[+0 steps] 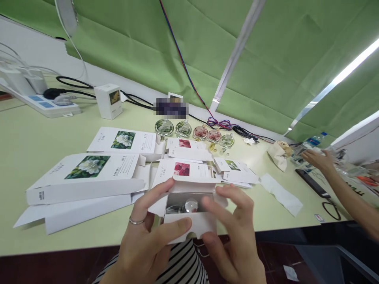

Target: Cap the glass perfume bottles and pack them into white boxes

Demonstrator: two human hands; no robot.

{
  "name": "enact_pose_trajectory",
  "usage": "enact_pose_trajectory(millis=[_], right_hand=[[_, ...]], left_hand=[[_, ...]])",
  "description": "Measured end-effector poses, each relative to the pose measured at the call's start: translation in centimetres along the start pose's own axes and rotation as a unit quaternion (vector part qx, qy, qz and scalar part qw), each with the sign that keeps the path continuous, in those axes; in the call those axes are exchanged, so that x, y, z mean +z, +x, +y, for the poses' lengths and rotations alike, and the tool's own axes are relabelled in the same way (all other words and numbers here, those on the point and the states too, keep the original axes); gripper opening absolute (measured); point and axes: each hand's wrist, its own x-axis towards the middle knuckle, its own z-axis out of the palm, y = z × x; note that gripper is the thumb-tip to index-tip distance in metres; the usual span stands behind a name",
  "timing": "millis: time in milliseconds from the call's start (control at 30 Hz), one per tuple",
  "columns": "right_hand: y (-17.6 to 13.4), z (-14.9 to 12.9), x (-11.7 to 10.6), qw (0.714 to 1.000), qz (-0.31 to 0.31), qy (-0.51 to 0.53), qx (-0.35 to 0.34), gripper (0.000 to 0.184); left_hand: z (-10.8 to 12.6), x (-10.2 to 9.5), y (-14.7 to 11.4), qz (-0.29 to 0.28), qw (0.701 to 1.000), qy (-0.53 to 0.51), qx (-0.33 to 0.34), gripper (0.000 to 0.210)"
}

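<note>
Close in front of me, a small white box (201, 223) is held with its end flap up. Inside its opening I see a round, clear, shiny stopper-like top (191, 205); the rest of that item is hidden. My left hand (151, 232), with a ring on one finger, grips the box by its left side, thumb on the front wall. My right hand (233, 228) is at the box's right side, its fingers spread around the opening and flap. Just beyond lies a white carton with a red rose picture (181, 169).
White cartons with flower pictures (87, 167) lie on the left of the table. Several round glass bottles (183, 129) stand behind. A power strip (50, 104) is at the back left. Right are a tissue strip (282, 195), a phone (312, 183) and another person's hand (318, 159).
</note>
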Motion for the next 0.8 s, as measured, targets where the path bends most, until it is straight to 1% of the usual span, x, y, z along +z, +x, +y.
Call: enact_pose_trajectory(millis=[67, 100, 167, 233, 333, 400, 500, 633, 767, 800], right_hand=[[-1.4, 0.3, 1.0, 0.991, 0.086, 0.07, 0.069, 0.047], [-1.9, 0.4, 1.5, 0.983, 0.116, 0.103, 0.099, 0.05], [-2.7, 0.5, 2.3, 0.97, 0.143, 0.148, 0.13, 0.051], [-3.0, 0.5, 2.8, 0.965, 0.144, 0.172, 0.138, 0.048], [-3.0, 0.6, 3.0, 0.957, 0.142, 0.207, 0.147, 0.045], [-3.0, 0.6, 3.0, 0.952, 0.13, 0.226, 0.159, 0.045], [-3.0, 0.7, 3.0, 0.95, 0.101, 0.244, 0.17, 0.044], [-3.0, 0.5, 2.9, 0.944, 0.088, 0.268, 0.173, 0.044], [-3.0, 0.4, 2.6, 0.949, 0.08, 0.257, 0.165, 0.047], [-3.0, 0.5, 2.5, 0.952, 0.077, 0.25, 0.162, 0.048]], left_hand=[[-0.2, -0.2, 0.0, -0.003, 1.0, 0.007, 0.012, 0.054], [-0.3, -0.3, -0.1, -0.005, 1.0, 0.006, 0.019, 0.054], [-0.5, -0.3, -0.1, -0.011, 1.0, 0.003, 0.024, 0.055], [-0.7, -0.3, -0.1, -0.012, 1.0, 0.003, 0.022, 0.055], [-0.8, -0.2, -0.1, -0.013, 0.999, 0.019, 0.045, 0.054], [-0.6, -0.1, 0.0, -0.005, 0.999, 0.019, 0.043, 0.054], [-0.2, 0.1, 0.0, 0.011, 1.0, 0.009, 0.016, 0.054], [-0.4, 0.0, 0.2, 0.013, 0.999, 0.021, 0.035, 0.054], [-0.9, -0.1, 0.4, 0.004, 0.997, 0.038, 0.064, 0.051], [-0.9, -0.2, 0.4, 0.003, 0.997, 0.039, 0.063, 0.05]])
